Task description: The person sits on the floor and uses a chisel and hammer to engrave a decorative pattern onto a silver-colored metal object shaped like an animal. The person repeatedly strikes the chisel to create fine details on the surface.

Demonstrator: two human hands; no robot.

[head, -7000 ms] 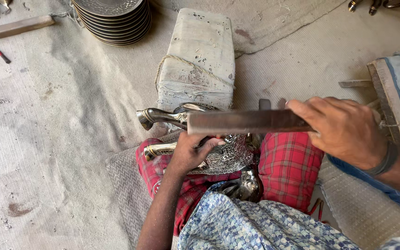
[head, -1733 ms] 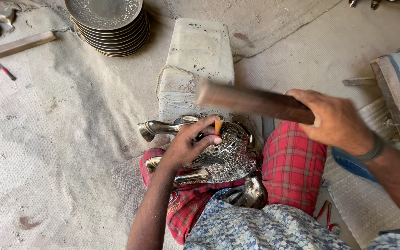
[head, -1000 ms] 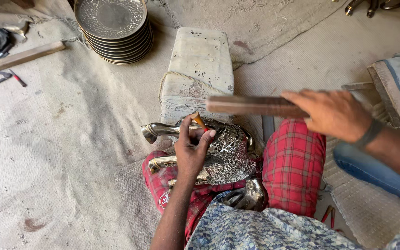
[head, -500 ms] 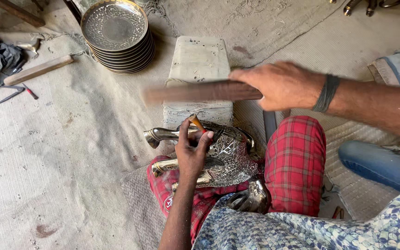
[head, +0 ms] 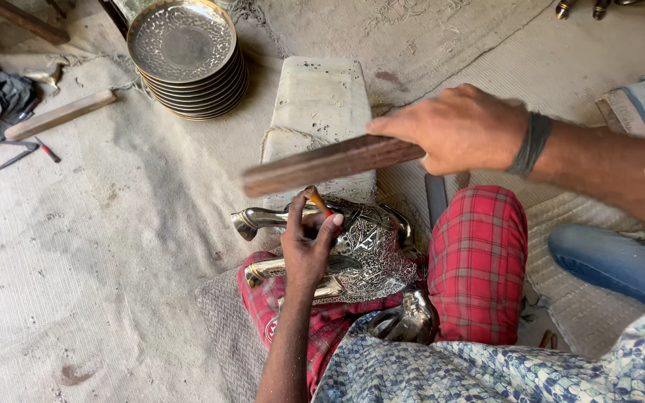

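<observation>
My left hand (head: pixel 309 250) is closed around a thin metal chisel with an orange-tipped top (head: pixel 318 201), pinched between fingertips and thumb so that it stands tilted with its point on the silvery engraved metal figure (head: pixel 360 254) at the centre of the frame. I grip it low down, which leaves the struck end free above my fingers and lets the heel of the hand rest on the work for steadiness.

My right hand (head: pixel 457 127), in the upper right of the frame, is wrapped tight round one end of a dark brown flat wooden bar (head: pixel 330 164). The bar reaches leftward, hanging just above the chisel's top and apart from it, its flat face offering a broad striking surface. Its far end is slightly blurred.

The figure lies across my lap on the red checked cloth (head: pixel 479 261) over my legs, a soft bed that, I judge, keeps the ornate piece from sliding. One curved, polished limb of it pokes out to the left, and its upper edge sits near the pale stone block (head: pixel 322 97) just above centre.

In the upper left a stack of engraved metal plates (head: pixel 188 63) stands well apart, with a wooden stick (head: pixel 60 114) and small tools beside it on the grey sacking (head: pixel 76 261).
</observation>
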